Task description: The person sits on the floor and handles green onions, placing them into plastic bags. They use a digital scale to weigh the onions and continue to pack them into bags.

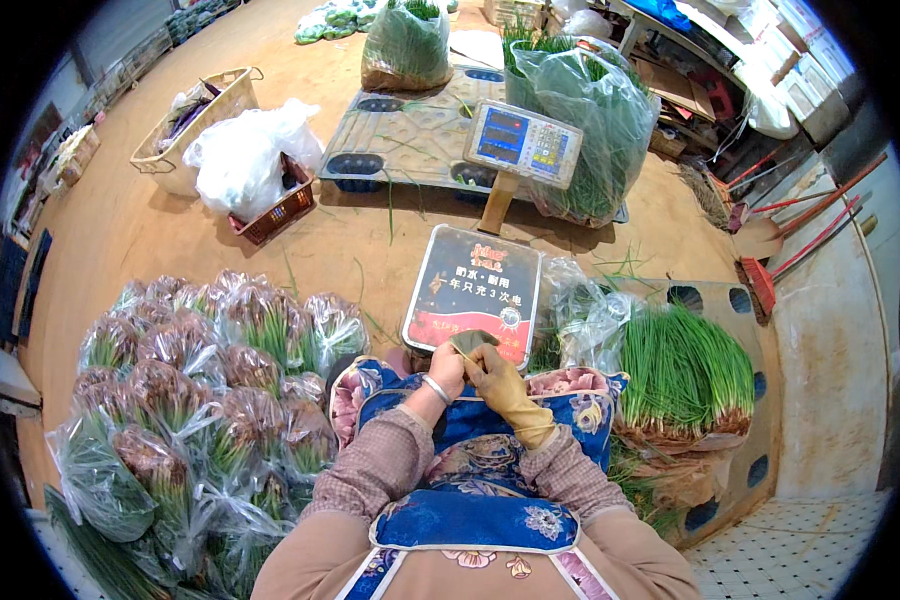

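Observation:
Both hands meet over the near edge of a digital platform scale (474, 289) with a black and red plate. My left hand (448, 369), bare at the wrist with a silver bangle, has its fingers at a thin yellowish strand. My right hand (501, 381), in a yellowish rubber glove, touches the left fingers at the same strand; what else the fingers hold is too small to tell. A blue floral apron (480, 517) covers the lap below. To the right lies a pile of green onions (682, 367), roots toward me. Bagged green onion bundles (172, 390) are heaped at the left.
Ahead stand a plastic pallet (412, 135), large bags of greens (600, 135) and the scale's display (523, 142). A brown crate (281, 210) with a white bag and a beige tub (195, 124) with eggplants are at the upper left. Brooms (757, 281) lean at the right.

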Demonstrator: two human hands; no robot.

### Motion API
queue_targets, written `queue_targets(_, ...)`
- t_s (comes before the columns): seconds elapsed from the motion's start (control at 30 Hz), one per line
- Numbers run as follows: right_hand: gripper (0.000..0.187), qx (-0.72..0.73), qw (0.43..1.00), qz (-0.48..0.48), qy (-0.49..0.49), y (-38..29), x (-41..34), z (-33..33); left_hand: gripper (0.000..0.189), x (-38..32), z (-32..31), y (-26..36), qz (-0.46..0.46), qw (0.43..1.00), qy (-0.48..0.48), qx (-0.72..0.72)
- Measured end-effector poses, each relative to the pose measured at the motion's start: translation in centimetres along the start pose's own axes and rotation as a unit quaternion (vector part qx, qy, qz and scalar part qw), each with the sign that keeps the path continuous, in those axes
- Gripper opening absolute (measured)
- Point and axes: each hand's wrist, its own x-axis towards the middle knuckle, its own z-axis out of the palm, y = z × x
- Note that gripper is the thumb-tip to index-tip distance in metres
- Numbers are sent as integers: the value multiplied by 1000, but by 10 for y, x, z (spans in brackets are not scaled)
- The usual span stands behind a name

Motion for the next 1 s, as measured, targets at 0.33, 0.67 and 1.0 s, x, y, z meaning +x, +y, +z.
queue_targets(0.33, 19, -78, 995, -13, -56, -22, -6, 22, 31, 15, 7, 9, -6, 996, -49, 74)
queue_targets(0.67, 22, 83, 993, -77, 40, -68, -2, -10, 35, 37, 67, 79, 275, 641, -2, 717)
queue_targets(1.0, 17, 169, 975, -112, 91, -76, -15, -29, 40, 49, 113, 87, 283, 131, 71, 947)
